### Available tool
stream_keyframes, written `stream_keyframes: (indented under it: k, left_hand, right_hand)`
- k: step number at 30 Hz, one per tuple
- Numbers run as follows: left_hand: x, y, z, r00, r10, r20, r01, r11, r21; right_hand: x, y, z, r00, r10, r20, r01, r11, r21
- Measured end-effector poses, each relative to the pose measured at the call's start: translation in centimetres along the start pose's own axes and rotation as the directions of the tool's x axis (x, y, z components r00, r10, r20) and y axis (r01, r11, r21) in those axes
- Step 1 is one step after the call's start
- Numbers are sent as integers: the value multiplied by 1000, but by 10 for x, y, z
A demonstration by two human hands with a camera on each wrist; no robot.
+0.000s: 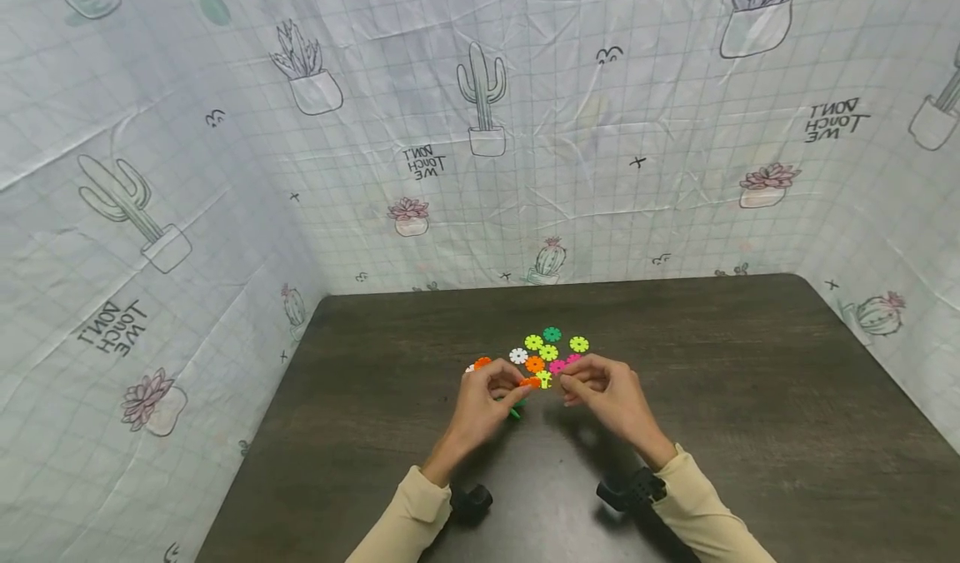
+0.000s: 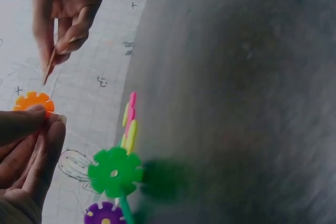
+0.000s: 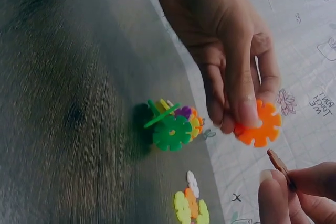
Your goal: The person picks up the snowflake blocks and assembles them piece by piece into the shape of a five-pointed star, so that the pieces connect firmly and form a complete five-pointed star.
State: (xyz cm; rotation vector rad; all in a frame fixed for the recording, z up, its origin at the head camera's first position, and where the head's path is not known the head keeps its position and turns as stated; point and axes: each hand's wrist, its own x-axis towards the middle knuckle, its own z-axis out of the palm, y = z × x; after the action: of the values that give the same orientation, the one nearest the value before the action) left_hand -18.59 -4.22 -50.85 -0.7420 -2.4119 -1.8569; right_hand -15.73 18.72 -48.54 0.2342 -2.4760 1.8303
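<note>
My left hand pinches an orange notched plastic disc between thumb and fingertips, above the table. Facing it, my right hand holds a thin brown disc, seen nearly edge-on in the right wrist view. A small gap separates the two discs. Below and beside the left hand stands a cluster of joined discs, with a green disc in front and a purple disc behind. The left hand hides most of this cluster in the head view.
Several loose discs lie just beyond the hands, among them a dark green disc, a white disc, a yellow disc and a pink disc. A patterned cloth surrounds the dark wooden table at the back and sides.
</note>
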Motion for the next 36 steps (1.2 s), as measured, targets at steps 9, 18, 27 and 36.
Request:
stream_keyframes:
  k: [9,18,27,36]
  left_hand:
    - [-4,-3,12,999,-1,-34,0,999,-36]
    - [-8,-5,15,998,20,-60,-21,1000,-15]
    - [-9,-8,16,990,116,-85,-118,993,-25]
    - [-11,-9,14,988,125,-96,-124,992,14]
  right_hand:
    - [1,-1,2,1000,17,17,-17,999,29]
    - [-3,-4,1,999,23,28,-24,999,33]
    - [-3,-5,1,999,7,39,-9,999,54]
    - [-5,-4,6,996,14,83,-22,995,96]
